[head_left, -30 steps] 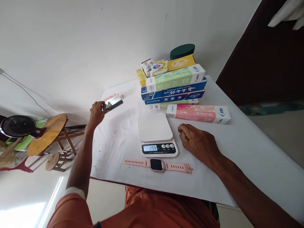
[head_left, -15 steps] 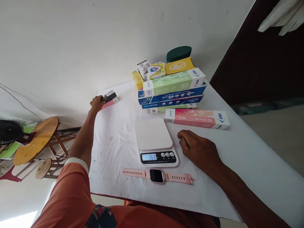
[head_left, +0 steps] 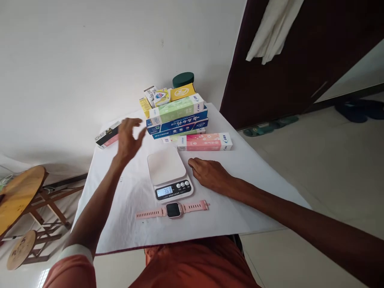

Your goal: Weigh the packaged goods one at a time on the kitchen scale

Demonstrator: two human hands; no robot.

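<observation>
1. Black-and-white box (head_left: 105,134) sits at far left of the white-clothed table (head_left: 240,204), seemingly on top of a flat pink box (head_left: 113,140); can't tell how squarely, b/c the hand hides the right end.
2. Change: half a sec ago L hand (head_left: 129,138) had it gripped; now it's let go, so the box rests unsupported by fingers & that hand is free.
3. Box lies flat, long axis running from near left to far right; lettered end points left & slightly near, black side faces near.
4. L hand: fingers spread, nothing in them, just right of the box, left of the stack w/ blue cartons (head_left: 177,125) & green carton (head_left: 177,109).
5. Btwn the hands, a bit nearer: digital scale (head_left: 166,166), reads 363, same as half a sec ago (294 a sec ago).
6. R hand (head_left: 210,174): fingers curled in a loose fist, no item visible in it, just right of scale.
7. Farther out: pink-and-white carton (head_left: 205,142) lies left-right, far side of R hand; pink watch (head_left: 174,210) lies near side of scale, strap stretched left-right.
</observation>
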